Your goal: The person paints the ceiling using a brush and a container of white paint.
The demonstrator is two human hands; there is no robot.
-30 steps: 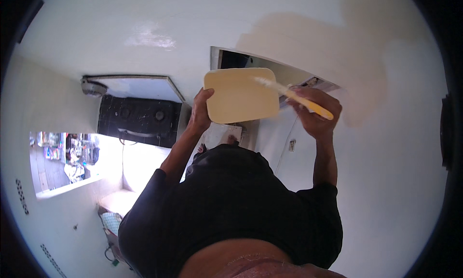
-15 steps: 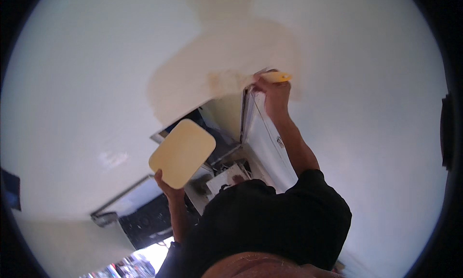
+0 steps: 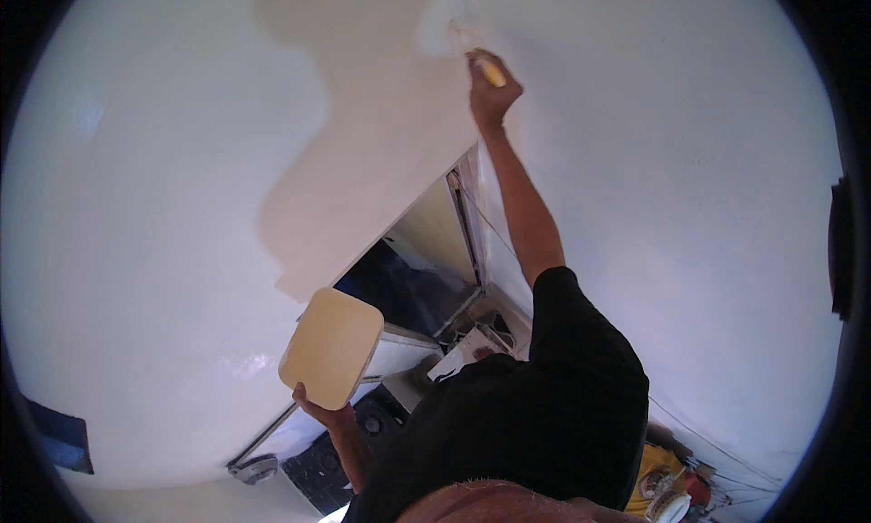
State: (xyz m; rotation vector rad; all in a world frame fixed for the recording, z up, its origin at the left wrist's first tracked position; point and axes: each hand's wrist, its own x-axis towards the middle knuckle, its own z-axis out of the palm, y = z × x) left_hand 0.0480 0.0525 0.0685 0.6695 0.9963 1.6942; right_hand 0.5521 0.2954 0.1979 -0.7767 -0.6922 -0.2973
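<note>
My left hand (image 3: 324,412) grips the lower edge of a shallow cream tub (image 3: 334,346) with rounded corners, its thumb over the rim. The tub's inside is an even cream; whether that is paint I cannot tell. Raised high, my right hand (image 3: 495,92) is closed round the yellow handle of a paintbrush (image 3: 493,72). The brush's pale, blurred head is at the white wall (image 3: 381,115), close to where it meets the right-hand wall. Across the wall spreads a beige-toned patch, and whether it is shadow or paint I cannot make out.
Below the brush is a dark opening (image 3: 399,283) with a frame along its right side. Black equipment with round parts (image 3: 372,425) stands under the tub. Yellow and white clutter (image 3: 660,487) and loose cables lie at lower right. A dark blue panel (image 3: 62,439) is at far left.
My right hand and the brush have moved up and slightly left, away from the top of the opening. The tub sits lower in view and tilts differently; the whole view has shifted.
</note>
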